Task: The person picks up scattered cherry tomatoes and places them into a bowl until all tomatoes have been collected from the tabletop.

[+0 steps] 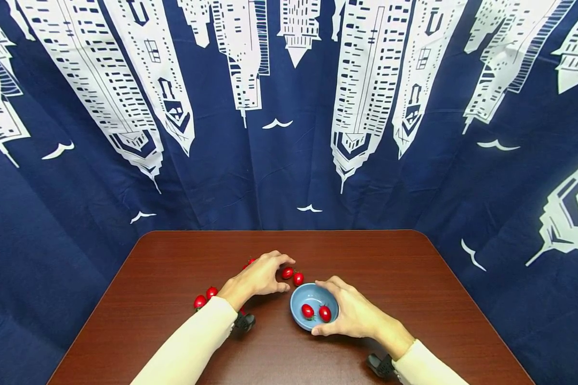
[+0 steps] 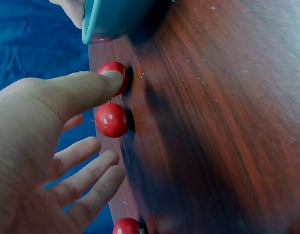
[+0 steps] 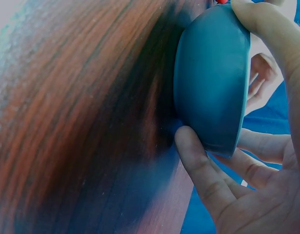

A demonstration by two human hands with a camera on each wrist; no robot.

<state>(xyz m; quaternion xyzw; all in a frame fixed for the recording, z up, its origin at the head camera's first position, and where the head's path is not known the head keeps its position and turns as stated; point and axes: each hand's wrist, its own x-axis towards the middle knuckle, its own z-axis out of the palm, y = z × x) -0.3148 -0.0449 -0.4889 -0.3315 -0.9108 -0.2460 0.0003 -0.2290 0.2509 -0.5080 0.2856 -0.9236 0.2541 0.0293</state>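
My right hand [image 1: 351, 313] grips a small blue bowl [image 1: 313, 292], thumb at the near rim and fingers round the far side. Two cherry tomatoes [image 1: 307, 311] lie inside it. In the right wrist view the bowl [image 3: 211, 80] shows from the side, fingertips at its wall. To its left my left hand [image 1: 262, 275] hovers with fingers spread and nothing held. Just beyond its fingertips are two more cherry tomatoes [image 1: 298, 278] on the table. From the left wrist, the thumb overlaps one of this pair, and the other tomato [image 2: 111, 120] sits between thumb and fingers.
Several more cherry tomatoes [image 1: 199, 302] lie left of my left forearm, partly covered by it. Another tomato [image 1: 252, 261] peeks out behind the left hand. The brown wooden table [image 1: 414, 267] ends at a dark blue curtain [image 1: 270, 176] with white buildings printed on it.
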